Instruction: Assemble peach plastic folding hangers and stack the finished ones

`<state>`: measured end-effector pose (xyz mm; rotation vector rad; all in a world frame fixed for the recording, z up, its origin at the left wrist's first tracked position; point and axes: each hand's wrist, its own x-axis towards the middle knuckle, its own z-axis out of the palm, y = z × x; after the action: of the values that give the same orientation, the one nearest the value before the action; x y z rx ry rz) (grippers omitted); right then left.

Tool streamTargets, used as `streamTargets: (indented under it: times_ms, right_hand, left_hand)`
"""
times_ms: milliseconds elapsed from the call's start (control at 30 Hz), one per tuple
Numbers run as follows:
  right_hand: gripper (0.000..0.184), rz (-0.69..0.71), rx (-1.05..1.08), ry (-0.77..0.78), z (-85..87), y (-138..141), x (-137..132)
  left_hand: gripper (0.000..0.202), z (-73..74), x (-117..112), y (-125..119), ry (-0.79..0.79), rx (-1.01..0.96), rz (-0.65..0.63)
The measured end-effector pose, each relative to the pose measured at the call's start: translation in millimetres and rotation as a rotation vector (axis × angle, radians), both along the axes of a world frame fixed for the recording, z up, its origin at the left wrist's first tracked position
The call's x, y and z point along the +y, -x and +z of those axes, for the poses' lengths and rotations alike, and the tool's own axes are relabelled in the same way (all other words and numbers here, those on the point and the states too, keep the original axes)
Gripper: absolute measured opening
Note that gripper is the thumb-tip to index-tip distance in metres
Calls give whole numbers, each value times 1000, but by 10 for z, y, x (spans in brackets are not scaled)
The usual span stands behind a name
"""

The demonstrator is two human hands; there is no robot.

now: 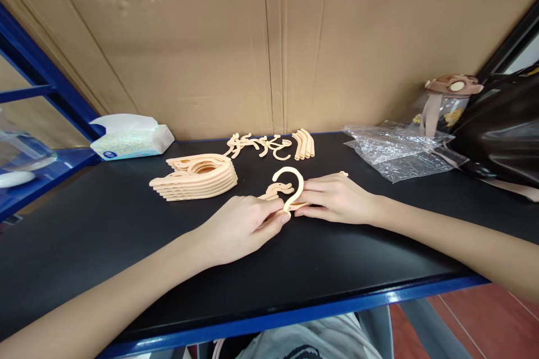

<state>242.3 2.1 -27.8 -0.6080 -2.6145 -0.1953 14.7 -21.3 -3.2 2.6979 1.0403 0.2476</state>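
A cream plastic clothes hanger [300, 185] is between my hands near the middle of the black table, its hook curving upward. My left hand [248, 224] pinches it at the base of the hook. From the right, my right hand [334, 197] grips its other side, with the fingers curled over the arm. Much of the hanger's body is hidden behind my fingers. To the left of it sits a stack of cream hanger pieces [197, 182]. Behind lie a heap of loose cream hooks [261, 145] and several short curved cream pieces [304, 145] side by side.
A tissue pack [130, 139] stands at the back left. On the right are crumpled clear plastic bags [391, 151], a drinking bottle [448, 101] with a strap, and a dark shiny bag [501, 129]. A cardboard wall [189, 50] closes off the back; the table [202, 297] has a blue front edge.
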Motion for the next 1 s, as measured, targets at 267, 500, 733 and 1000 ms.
streamTargets:
  times_ms: [267,500,733,1000]
  right_hand:
    - [25,-11,-5,13,-1,-4,-15]
    - [24,-13,-10,30,-3,-3,3]
    - [26,-7,-6,26,-11,-11,-2]
    - [27,-4,-9,31,-5,-9,-4]
  left_hand:
    - [31,7,-6,8,-14,7,-11]
    - [30,21,-20,14,-11,30,-11]
    - [30,23,-18,8,-16,47,-16]
    - [30,21,-14,8,-22,39,-21]
